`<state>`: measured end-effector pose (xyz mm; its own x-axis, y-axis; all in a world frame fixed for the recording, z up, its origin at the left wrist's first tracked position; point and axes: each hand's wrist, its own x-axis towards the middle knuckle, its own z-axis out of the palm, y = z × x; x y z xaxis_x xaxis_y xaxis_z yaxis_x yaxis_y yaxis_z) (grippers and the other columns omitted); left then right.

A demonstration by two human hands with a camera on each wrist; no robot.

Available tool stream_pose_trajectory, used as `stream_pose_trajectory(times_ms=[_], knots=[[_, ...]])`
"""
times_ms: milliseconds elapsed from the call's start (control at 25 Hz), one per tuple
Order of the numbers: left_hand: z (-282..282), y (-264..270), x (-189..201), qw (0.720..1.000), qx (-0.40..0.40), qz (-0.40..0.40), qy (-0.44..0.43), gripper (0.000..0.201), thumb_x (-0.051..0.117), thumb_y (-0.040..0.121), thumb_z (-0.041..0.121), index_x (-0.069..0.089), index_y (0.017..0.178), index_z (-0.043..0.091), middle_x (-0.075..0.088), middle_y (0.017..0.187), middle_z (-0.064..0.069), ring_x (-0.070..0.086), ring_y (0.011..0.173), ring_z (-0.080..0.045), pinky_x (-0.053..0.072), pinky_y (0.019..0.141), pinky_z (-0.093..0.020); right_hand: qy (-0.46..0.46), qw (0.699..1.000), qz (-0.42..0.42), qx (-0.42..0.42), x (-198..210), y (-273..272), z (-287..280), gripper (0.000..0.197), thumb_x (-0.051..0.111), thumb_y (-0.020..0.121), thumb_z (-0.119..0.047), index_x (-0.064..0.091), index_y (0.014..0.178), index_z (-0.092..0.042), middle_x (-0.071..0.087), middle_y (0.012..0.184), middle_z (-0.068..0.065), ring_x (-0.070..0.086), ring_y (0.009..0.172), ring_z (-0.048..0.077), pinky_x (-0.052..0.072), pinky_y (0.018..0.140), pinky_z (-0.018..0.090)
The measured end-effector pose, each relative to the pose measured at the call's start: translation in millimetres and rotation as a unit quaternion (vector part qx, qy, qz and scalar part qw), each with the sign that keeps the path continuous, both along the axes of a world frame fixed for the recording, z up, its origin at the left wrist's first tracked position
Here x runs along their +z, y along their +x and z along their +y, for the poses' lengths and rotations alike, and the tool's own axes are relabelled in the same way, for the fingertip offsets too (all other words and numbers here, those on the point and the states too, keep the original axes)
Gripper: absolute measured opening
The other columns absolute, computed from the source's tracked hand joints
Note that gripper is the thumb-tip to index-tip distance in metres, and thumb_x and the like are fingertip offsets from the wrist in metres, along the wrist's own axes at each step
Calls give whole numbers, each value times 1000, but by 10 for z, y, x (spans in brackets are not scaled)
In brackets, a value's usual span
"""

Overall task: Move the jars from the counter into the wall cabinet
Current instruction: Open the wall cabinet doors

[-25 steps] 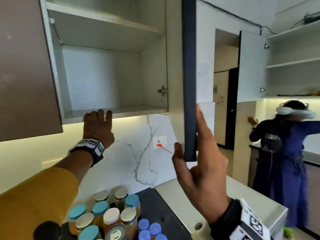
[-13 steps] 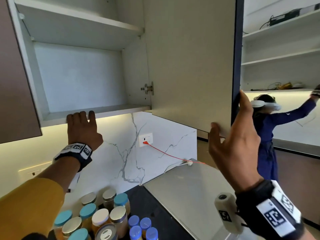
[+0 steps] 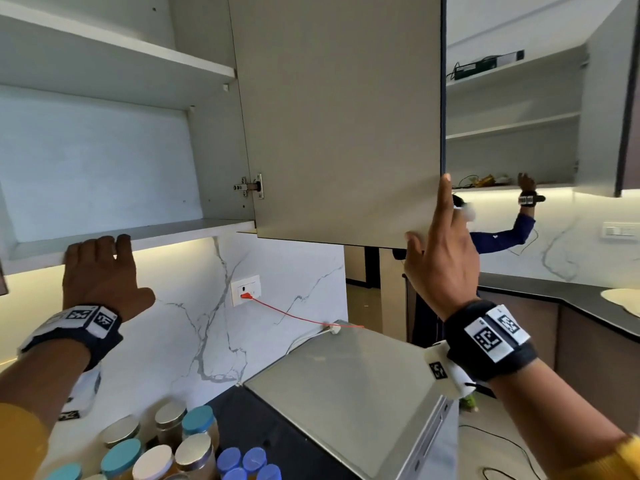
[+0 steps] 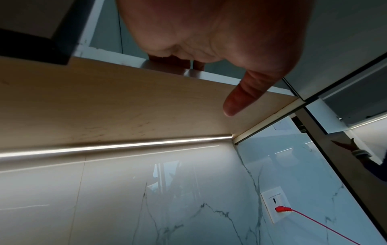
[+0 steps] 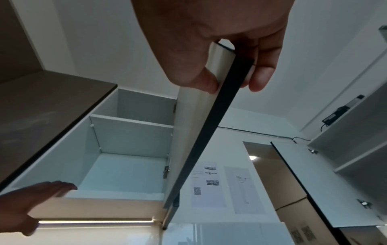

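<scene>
the head view is aimed forward and upward from below the open wall cabinet (image 3: 114, 140), both hands and the jars (image 3: 166, 445) being taken in at its lower edge. the left wrist view is pointed up along the left hand (image 4: 220, 41), very close to the cabinet's underside. the right wrist view is pointed up along the right hand (image 5: 213, 41) at the cabinet door (image 5: 194, 132). the cabinet is shared by all three.

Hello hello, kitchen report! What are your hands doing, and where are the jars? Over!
Right hand pinches open cabinet door corner. Left hand rests on bottom shelf edge. Jars on counter. Nothing blocking shelf.
</scene>
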<state>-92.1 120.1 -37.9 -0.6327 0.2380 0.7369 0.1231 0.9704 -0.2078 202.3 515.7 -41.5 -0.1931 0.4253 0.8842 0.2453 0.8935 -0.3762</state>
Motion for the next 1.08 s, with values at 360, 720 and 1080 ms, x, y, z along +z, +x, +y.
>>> stream_pose_trajectory(times_ms=[360,720,1080], knots=[[-27,29,-2,1000,8,-8,-12,107,78,48,53,49,135,0,56,123,-22,48,114,-41,29,108,-50,38,992,-106,-60,33,-101,399,97,65,93,-30,0,165,-30,46,120,23,56,98,42,46,59,37],[-34,39,-10,1000,-9,-12,-10,105,79,44,47,52,131,-4,56,120,-25,48,111,-43,30,107,-53,35,988,-139,-48,78,-244,713,105,69,89,-33,-2,165,-26,45,120,25,54,99,42,52,73,45],[-45,46,-29,1000,-8,-8,-13,106,77,46,50,50,135,-2,55,124,-23,46,116,-42,28,110,-53,91,976,-142,-138,69,-305,645,96,62,89,-33,6,167,-26,-11,172,22,-4,161,38,10,127,59]])
